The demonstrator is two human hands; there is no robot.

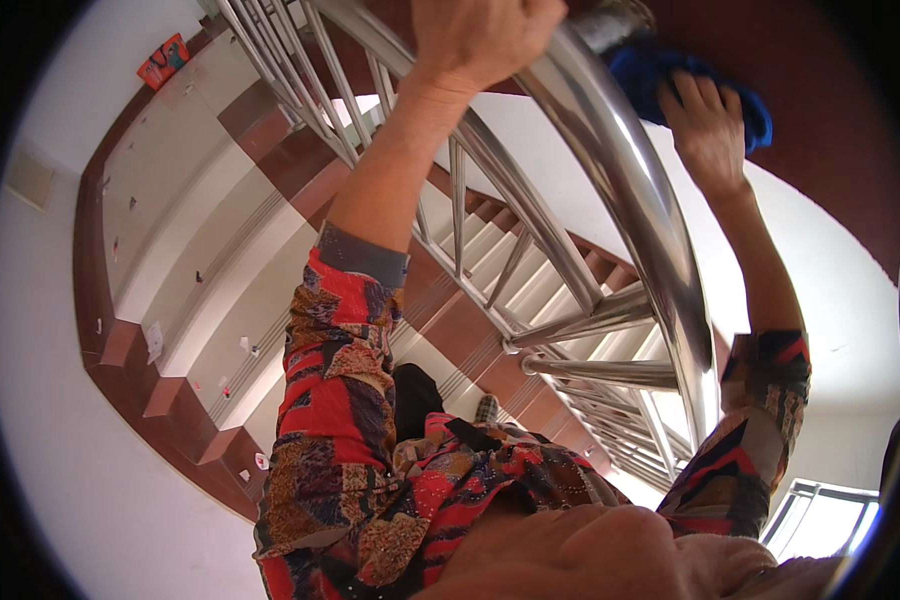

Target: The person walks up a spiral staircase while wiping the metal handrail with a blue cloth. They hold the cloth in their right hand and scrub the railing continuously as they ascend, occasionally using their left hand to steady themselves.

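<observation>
My left hand [487, 37] grips the stainless steel stair handrail [622, 165] at the top of the view, its fingertips partly cut off by the frame edge. On the rail's far side, my right hand [705, 124] holds a bunched blue cloth [645, 71]. The cloth lies against a dark red surface [817, 97]. Some of the cloth is hidden under my fingers. A shiny, rounded metal part [611, 26] shows just beside the cloth, partly cut off above.
Steel balusters [457, 210] run below the handrail. Pale steps [187, 262] with red-brown edging descend at left, scattered with small litter. An orange container [163, 61] stands by the wall. Another flight [510, 240] shows beyond the railing, and a bright window [817, 517] at lower right.
</observation>
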